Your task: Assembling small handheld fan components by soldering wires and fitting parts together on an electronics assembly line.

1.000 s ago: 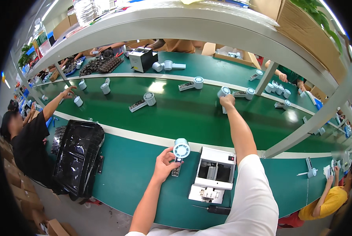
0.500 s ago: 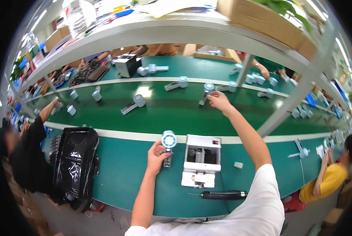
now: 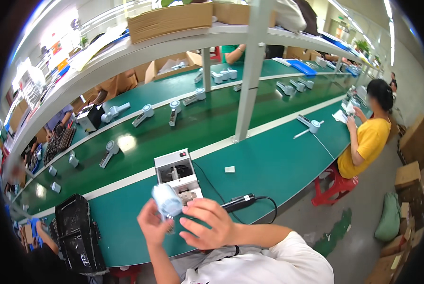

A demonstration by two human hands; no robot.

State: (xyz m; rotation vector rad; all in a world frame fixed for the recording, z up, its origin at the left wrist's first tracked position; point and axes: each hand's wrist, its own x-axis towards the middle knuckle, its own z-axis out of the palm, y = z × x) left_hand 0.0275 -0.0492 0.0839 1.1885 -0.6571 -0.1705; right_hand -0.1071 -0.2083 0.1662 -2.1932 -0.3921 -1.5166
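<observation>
My left hand (image 3: 154,223) is closed around the lower part of a light-blue handheld fan (image 3: 167,200), its round head up and tilted. The fan is slightly blurred, and its handle is mostly hidden by my fingers. Just to the right, my right hand (image 3: 213,223) has its fingers spread and holds nothing. Its fingertips are close to the fan head; whether they touch it I cannot tell. Behind the fan stands a white-and-grey screw feeder (image 3: 178,176). A black electric screwdriver (image 3: 238,203) lies on the green bench (image 3: 264,156), right of the feeder.
Beyond the bench, a green conveyor belt (image 3: 148,137) carries several fans, including one straight ahead (image 3: 174,113). A shelf post (image 3: 248,94) rises at the bench's far edge. A black tray (image 3: 77,234) sits left. A person in yellow (image 3: 370,137) works at right.
My right hand has come back from a fan on the belt, which stays there, to beside the left hand. The held fan is nearer me and tilted. The view has swung right.
</observation>
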